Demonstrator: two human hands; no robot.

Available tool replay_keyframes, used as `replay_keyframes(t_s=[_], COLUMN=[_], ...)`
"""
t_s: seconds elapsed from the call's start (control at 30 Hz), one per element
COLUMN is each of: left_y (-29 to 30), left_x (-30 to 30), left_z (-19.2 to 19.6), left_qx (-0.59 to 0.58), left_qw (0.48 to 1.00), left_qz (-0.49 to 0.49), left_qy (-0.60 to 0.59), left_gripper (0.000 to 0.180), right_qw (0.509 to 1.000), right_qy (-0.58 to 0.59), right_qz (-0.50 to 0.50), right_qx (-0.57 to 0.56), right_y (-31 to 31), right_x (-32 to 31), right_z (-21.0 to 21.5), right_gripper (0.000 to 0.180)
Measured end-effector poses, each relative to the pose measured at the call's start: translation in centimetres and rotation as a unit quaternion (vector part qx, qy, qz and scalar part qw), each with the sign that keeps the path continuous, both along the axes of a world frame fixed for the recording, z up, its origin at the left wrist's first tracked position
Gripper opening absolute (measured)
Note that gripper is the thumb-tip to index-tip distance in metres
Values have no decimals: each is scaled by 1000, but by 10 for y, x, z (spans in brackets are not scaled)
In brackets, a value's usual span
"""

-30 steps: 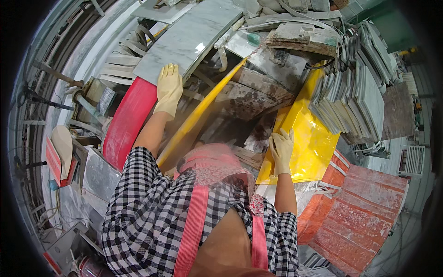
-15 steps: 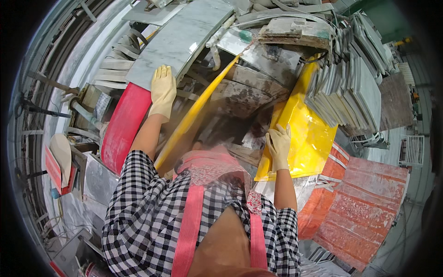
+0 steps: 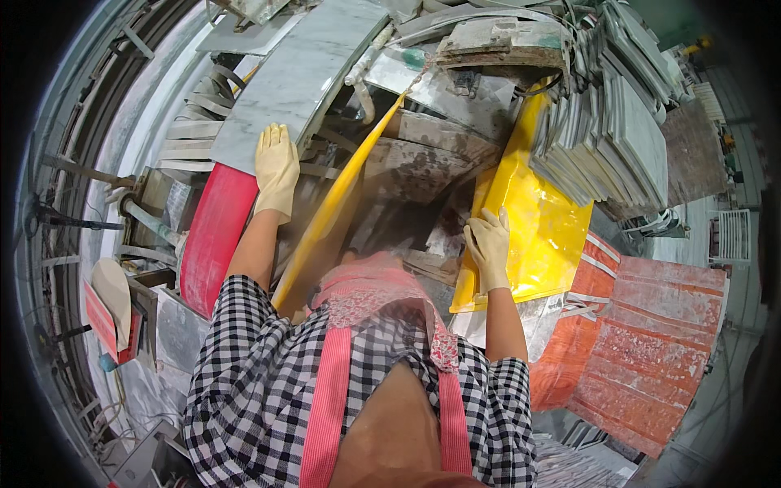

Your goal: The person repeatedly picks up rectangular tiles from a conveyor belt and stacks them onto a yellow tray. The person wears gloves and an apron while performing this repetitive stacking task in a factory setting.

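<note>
Both my hands wear pale rubber gloves. My left hand (image 3: pixel 277 169) lies flat, fingers together, on the near edge of a long grey marble slab (image 3: pixel 301 73) that runs up and away, just above a red panel (image 3: pixel 213 236). My right hand (image 3: pixel 489 246) rests palm down on the left edge of a shiny yellow sheet (image 3: pixel 543 224). Between my hands sits a wet, dirty stone-working bench (image 3: pixel 423 171) crossed by a slanting yellow bar (image 3: pixel 333 207). Neither hand closes around anything.
A stack of grey stone tiles (image 3: pixel 610 138) stands at the upper right, over the yellow sheet. Orange-red slabs (image 3: pixel 643 342) lie at the lower right. Curved grey machine guards (image 3: pixel 106 122) and metal parts fill the left side. My checked shirt and pink apron straps (image 3: pixel 325 398) fill the bottom.
My left hand has slid a little up along the marble slab's edge. My right hand stays on the yellow sheet's edge. The view has shifted slightly.
</note>
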State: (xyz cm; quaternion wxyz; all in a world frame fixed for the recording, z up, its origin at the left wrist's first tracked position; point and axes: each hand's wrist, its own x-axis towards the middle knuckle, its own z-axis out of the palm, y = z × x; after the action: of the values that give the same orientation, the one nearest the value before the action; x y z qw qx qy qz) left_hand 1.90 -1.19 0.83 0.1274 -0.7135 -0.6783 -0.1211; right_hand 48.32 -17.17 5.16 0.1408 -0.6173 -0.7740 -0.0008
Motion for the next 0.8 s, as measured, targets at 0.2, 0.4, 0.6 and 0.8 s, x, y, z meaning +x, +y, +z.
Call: replay_keyframes(t_s=[0.2,0.4,0.6,0.8], left_y=[-1,0,-1,-1], left_x=[1,1,1,2], left_z=[2,1,0,2], left_qx=[-1,-5,-17,-31], left_qw=[1000,1000,1000,999], left_qz=[0,8,10,13], left_qy=[-3,-13,-5,-3], left_gripper=[47,47,48,49], right_qw=[1000,999,999,999], right_qy=[7,-4,-4,-1], right_qz=[2,11,14,7], right_qx=[15,35,44,32], right_y=[1,1,1,0], right_x=[-2,-3,-2,-1], right_z=[-1,-1,-2,-4], right_gripper=[14,15,14,14])
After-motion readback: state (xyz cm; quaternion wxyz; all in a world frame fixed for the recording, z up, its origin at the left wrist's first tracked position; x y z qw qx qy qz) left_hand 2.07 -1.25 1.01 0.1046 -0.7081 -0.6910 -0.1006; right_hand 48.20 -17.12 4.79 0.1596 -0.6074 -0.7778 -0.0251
